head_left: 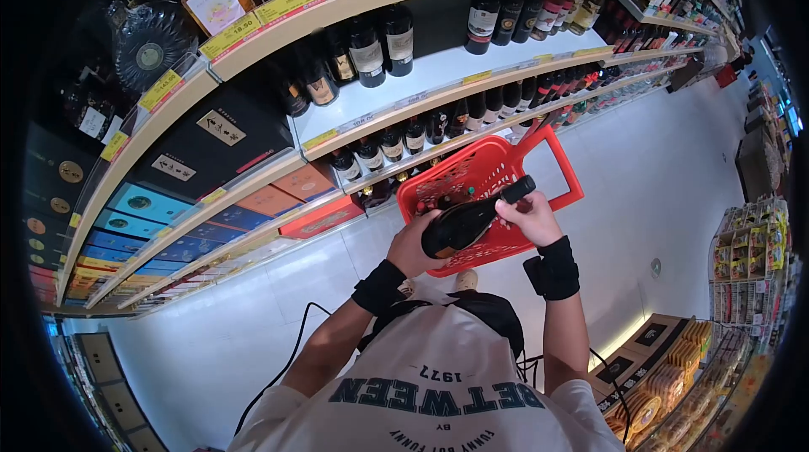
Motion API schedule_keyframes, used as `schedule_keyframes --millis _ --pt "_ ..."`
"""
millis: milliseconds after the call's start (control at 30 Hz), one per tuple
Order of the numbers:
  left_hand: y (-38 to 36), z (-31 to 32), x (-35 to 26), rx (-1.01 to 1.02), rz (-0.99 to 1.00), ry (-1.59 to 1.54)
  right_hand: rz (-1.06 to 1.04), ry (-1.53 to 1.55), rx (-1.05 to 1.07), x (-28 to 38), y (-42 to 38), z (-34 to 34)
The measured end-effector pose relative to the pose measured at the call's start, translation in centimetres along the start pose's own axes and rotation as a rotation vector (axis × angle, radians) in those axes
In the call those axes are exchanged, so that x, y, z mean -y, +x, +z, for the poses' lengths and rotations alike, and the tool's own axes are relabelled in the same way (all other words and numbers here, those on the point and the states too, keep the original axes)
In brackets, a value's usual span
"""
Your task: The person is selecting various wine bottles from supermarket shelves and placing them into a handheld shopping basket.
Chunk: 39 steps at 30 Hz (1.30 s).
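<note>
A dark wine bottle is held tilted in both hands above a red shopping basket. My left hand wraps round the bottle's base end. At the neck, my right hand has its fingers closed just below the dark cap. Inside the basket, partly hidden by the held bottle, other bottles can be made out. A black band is on each wrist. The bottle's label faces away and cannot be read.
Curved shelves of wine bottles run along the front, with price tags on their edges. Stacked boxes fill the shelves at left. Snack racks stand at right, and packaged goods lie at lower right.
</note>
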State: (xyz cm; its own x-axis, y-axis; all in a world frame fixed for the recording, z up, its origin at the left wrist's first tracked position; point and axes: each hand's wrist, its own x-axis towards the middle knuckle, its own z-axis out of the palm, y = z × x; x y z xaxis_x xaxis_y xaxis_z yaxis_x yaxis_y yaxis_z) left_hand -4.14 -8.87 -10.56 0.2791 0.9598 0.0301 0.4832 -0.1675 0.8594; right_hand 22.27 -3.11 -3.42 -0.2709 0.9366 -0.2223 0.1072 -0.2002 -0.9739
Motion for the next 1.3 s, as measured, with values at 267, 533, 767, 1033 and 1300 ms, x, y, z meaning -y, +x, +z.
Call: schedule_keyframes --millis 267,533,767,1033,1300 --pt "-0.9 0.1 3.0 0.274 -0.115 -0.119 0.312 0.056 0.021 -2.0 -1.6 -0.3" --pt "-0.3 2.4 6.5 0.240 -0.051 0.098 0.575 -0.336 0.557 -4.9 4.2 -2.7" --pt "2.6 5.0 7.1 0.367 -0.194 0.117 0.639 -0.375 0.767 -8.9 6.1 -4.0" --pt "5.8 13.0 10.8 0.442 -0.126 0.113 0.481 -0.875 0.598 -10.6 3.8 -6.2" --pt "7.8 16.3 10.9 0.120 -0.214 -0.036 0.789 -1.084 0.378 -19.1 4.1 -9.4"
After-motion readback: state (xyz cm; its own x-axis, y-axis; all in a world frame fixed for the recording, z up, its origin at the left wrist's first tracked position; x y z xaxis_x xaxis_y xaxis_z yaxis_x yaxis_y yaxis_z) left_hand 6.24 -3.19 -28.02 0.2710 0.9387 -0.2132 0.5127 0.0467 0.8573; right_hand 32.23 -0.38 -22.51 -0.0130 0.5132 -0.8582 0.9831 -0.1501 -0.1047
